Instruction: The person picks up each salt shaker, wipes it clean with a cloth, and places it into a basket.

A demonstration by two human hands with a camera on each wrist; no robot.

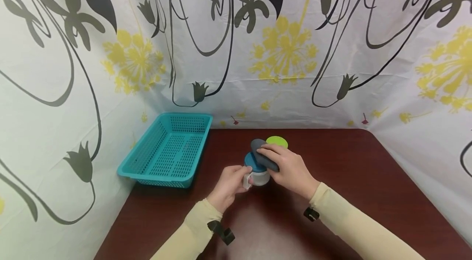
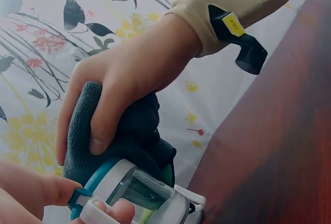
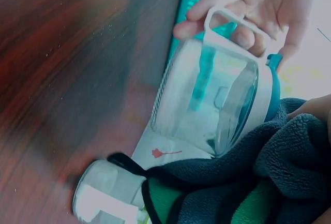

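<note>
A clear jar [image 3: 227,94] with a white handle and a blue lid [image 1: 253,163] is between the two hands. My left hand [image 1: 230,186] grips the handle, with its thumb at the lid's tab in the left wrist view. My right hand [image 1: 295,172] holds a folded dark grey cloth [image 1: 257,145] against the lid, its thumb and fingers on opposite sides of the fold. Green patches and a black edging strip show on the cloth in the right wrist view, and the cloth hides part of the lid.
Just behind the right hand stands a second clear jar [image 3: 106,193], topped by a lime green lid [image 1: 277,141]. A turquoise perforated basket [image 1: 200,149] sits on the left of the dark red table [image 1: 343,174]. Patterned sheeting [image 1: 228,67] rises along the table's back and sides.
</note>
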